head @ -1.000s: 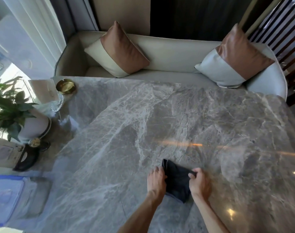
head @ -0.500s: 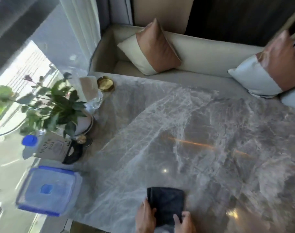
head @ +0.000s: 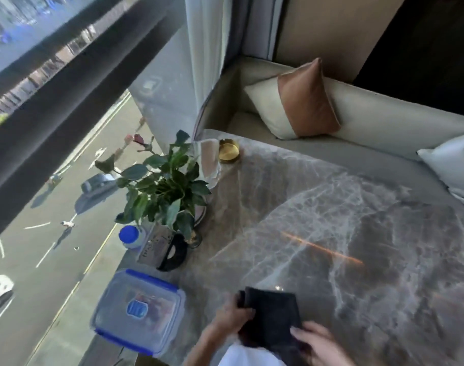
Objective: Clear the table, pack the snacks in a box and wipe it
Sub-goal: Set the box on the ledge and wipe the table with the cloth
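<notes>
A folded dark cloth lies at the near edge of the grey marble table. My left hand grips the cloth's left edge, fingers curled over it. My right hand holds its near right corner. A clear plastic box with a blue-rimmed lid stands shut at the table's near left corner, to the left of my left hand; something coloured shows dimly through the lid.
A potted plant, a blue-capped bottle, a card in a black stand, a glass and a gold dish line the table's left edge by the window. A cream sofa with cushions runs behind.
The view has swung left toward the window and the box. Both hands stay on the cloth, which is folded squarer and lies nearer the table's front edge.
</notes>
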Motion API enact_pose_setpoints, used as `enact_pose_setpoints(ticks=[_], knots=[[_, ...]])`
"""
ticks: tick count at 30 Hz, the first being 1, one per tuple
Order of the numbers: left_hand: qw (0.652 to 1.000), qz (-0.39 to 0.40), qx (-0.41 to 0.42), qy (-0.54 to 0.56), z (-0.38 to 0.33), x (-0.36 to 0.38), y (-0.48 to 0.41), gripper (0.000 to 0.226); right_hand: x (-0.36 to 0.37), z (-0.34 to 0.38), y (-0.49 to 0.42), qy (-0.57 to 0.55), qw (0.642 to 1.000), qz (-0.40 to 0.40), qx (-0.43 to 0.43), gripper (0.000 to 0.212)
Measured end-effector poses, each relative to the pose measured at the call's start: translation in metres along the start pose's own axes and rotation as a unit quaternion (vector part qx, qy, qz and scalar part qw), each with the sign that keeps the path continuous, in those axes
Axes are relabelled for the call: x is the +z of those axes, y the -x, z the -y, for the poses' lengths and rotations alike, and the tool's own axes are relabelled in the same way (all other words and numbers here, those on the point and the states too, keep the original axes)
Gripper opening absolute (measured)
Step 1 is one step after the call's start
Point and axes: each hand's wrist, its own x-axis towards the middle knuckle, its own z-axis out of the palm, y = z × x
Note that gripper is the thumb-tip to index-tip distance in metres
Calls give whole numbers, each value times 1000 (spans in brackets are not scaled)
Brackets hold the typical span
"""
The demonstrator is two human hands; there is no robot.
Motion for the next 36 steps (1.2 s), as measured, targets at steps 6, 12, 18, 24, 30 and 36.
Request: enact_pose_setpoints(ticks=[6, 12, 18, 24, 30, 36], knots=[[980, -168, 81, -62, -86, -75, -35, 37, 89, 103, -23, 121, 986, -16, -113, 9], [927, -284, 148, -195, -141, -113, -67, 40, 161, 135, -80, 98, 975, -58, -189, 14], [880, -300, 13, -367, -124, -115, -88, 50, 173, 101, -121, 149, 981, -80, -96, 23], [851, -273, 109, -435, -111, -101, -105, 54, 161, 98, -113, 381, 860, -179, -289, 51], [856, -176, 92, -478, -110, -111, -125, 84, 175, 107, -131, 626, 701, -85, -331, 87], [859, -194, 70, -468, -111, -108, -127, 87, 172, 123, -150, 669, 662, -47, -335, 94]])
